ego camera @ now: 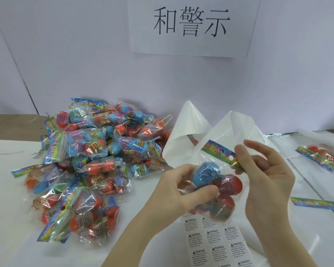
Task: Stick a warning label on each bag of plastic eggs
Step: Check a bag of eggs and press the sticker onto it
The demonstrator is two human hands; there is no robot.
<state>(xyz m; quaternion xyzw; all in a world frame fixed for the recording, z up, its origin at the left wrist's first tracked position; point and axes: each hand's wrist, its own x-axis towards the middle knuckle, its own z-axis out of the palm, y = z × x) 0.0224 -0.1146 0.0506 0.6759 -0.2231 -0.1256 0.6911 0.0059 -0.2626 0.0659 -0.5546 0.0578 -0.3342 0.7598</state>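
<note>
I hold one clear bag of plastic eggs (217, 182), with a blue egg and red eggs inside, above the table. My left hand (183, 189) grips the bag's lower body, fingers curled round the eggs. My right hand (266, 174) pinches the bag's colourful header card at its right end, other fingers spread. Just below the bag lies a white sheet of warning labels (216, 241), printed in rows. A big pile of egg bags (89, 158) covers the table on the left.
A white plastic bag (193, 132) stands crumpled open behind my hands. One more egg bag (320, 155) lies at the far right, and a loose header strip (316, 203) lies near the right edge. A paper sign (191, 24) hangs on the wall behind.
</note>
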